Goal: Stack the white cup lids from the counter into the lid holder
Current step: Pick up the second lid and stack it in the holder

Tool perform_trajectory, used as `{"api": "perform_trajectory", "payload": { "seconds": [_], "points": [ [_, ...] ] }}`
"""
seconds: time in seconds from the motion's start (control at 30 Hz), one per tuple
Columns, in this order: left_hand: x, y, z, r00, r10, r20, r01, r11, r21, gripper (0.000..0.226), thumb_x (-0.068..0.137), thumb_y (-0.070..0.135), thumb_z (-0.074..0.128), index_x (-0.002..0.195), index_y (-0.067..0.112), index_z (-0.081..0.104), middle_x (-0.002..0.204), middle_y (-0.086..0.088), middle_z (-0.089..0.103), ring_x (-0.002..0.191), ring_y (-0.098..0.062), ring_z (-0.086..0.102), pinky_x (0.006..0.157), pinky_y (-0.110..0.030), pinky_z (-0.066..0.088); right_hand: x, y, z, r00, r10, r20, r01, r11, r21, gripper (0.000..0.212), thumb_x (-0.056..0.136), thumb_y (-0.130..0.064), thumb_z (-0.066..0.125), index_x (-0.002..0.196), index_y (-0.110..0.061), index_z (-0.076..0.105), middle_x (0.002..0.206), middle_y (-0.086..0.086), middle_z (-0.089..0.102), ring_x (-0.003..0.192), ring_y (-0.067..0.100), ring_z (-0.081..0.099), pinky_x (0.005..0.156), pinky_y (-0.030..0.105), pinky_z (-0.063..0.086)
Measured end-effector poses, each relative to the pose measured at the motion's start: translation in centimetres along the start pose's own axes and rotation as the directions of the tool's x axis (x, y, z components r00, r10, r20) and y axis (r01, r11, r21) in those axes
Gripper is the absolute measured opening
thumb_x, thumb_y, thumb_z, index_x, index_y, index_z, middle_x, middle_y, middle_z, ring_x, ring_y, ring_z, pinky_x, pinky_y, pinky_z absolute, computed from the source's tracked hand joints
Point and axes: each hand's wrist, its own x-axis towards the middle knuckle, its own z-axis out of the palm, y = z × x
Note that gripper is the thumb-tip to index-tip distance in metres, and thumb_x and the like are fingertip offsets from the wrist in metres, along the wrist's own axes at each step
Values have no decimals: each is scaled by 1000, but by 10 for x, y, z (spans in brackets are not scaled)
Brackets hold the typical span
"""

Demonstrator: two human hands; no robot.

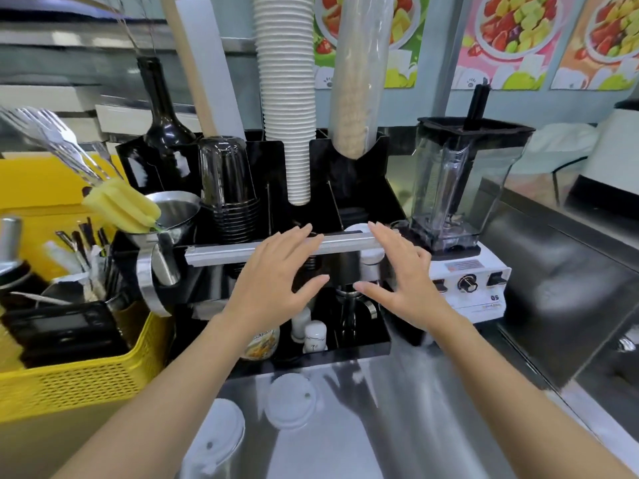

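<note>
Two white cup lids lie on the steel counter near me: one lid (pixel 292 402) in the middle and another lid (pixel 218 433) lower left. Behind them stands the black lid and cup holder (pixel 349 174), with a white lid (pixel 356 228) showing in a slot behind a metal bar. My left hand (pixel 276 285) and my right hand (pixel 401 281) hover over the holder's front, palms down, fingers spread, holding nothing. The slot's lower part is hidden by my hands.
A tall stack of white paper cups (pixel 288 98) and a sleeved cup stack (pixel 356 81) rise from the holder. A blender (pixel 460 188) stands to the right, a yellow basket (pixel 76 378) with tools to the left. A black tray (pixel 366 347) holds small bottles.
</note>
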Motion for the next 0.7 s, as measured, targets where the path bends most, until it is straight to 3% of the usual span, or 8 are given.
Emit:
{"api": "perform_trajectory", "payload": {
  "seconds": [0.1,0.3,0.47,0.7],
  "points": [
    [-38,-5,0,998,-61,19,61,998,-30,58,87,51,42,137,23,37,146,0,39,134,-14,31,112,-31,18,-20,-16,15,999,-38,-38,37,999,-39,77,77,-59,51,141,-36,16,149,-2,26,134,8,23,104,26,10],
    [-114,-21,8,967,-242,81,247,967,-58,63,84,60,34,138,26,36,146,4,38,135,-10,28,111,-26,13,-62,-52,72,969,-29,245,15,998,58,79,76,-62,49,143,-37,14,152,-5,20,136,6,18,106,31,9],
    [-167,-36,17,913,-384,138,396,915,-73,68,80,64,33,139,29,34,147,8,34,135,-7,25,109,-23,9,-82,-85,126,872,-53,486,10,996,89,82,79,-57,54,144,-36,7,156,-5,12,141,13,11,105,27,4],
    [-227,-61,32,753,-572,326,616,787,-42,88,70,78,33,143,28,22,152,4,27,139,-16,23,113,-37,21,-93,-117,187,696,24,717,-23,1000,-11,81,84,-44,55,145,-22,8,156,6,13,140,25,14,110,43,11]
  ]
}}
